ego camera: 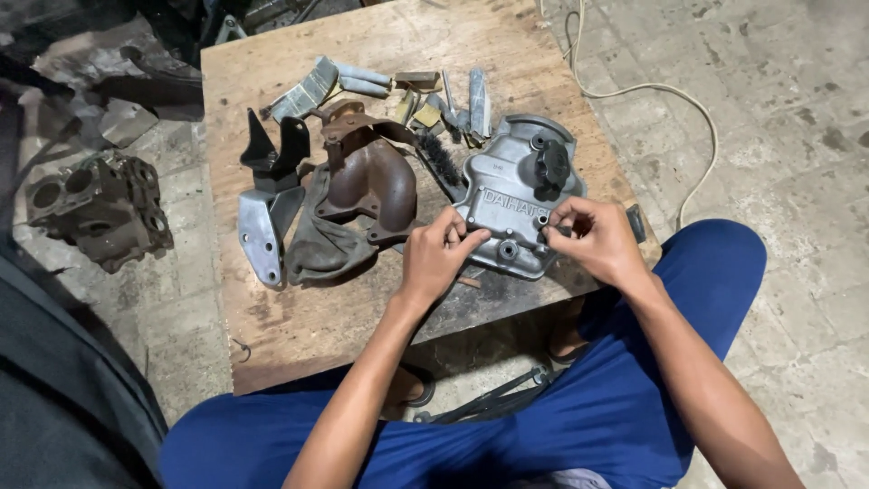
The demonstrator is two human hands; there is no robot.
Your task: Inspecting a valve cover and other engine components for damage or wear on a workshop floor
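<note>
Both hands, left hand (437, 256) and right hand (593, 237), pinch the near edge of a grey engine cover (516, 195) on the wooden counter (299, 317). Overhanging that edge, the cover could slip off if tugged.

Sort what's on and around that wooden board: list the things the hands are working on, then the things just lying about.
In hand:
- grey metal engine cover, black cap on top
- left hand, fingertips on the cover's near edge
- right hand, pinching at the cover's edge

Lying about:
- rusty brown manifold
- grey bracket
- black brush
- small metal pieces at the board's far side
- dark engine block on the floor
- white cable
</note>
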